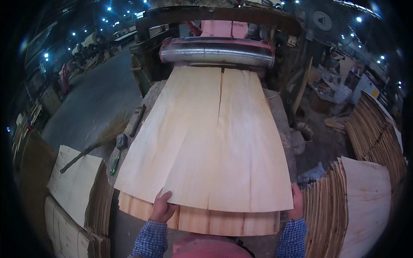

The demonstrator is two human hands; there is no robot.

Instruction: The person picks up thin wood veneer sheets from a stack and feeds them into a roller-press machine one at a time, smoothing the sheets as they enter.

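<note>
Veneer sheet (215,137), pale and very thin, lies flat on the desk (282,116), running from the steel roller (217,51) at the far end to the near edge, on top of another sheet (202,220) whose redder edge shows beneath. A long split runs down its middle from the roller, and a shorter one opens at the near edge, so it is likely light, flexible and quick to tear along the grain. The left hand (162,207) holds the near left edge, fingers curled over the top. The right hand (297,202) grips the near right corner, fingers wrapped round the side edge. Holding it wide, at both near corners, probably keeps the split halves from pulling apart. Stacks of veneer (370,202) stand at the right, more stacks (75,193) at the near left.
</note>
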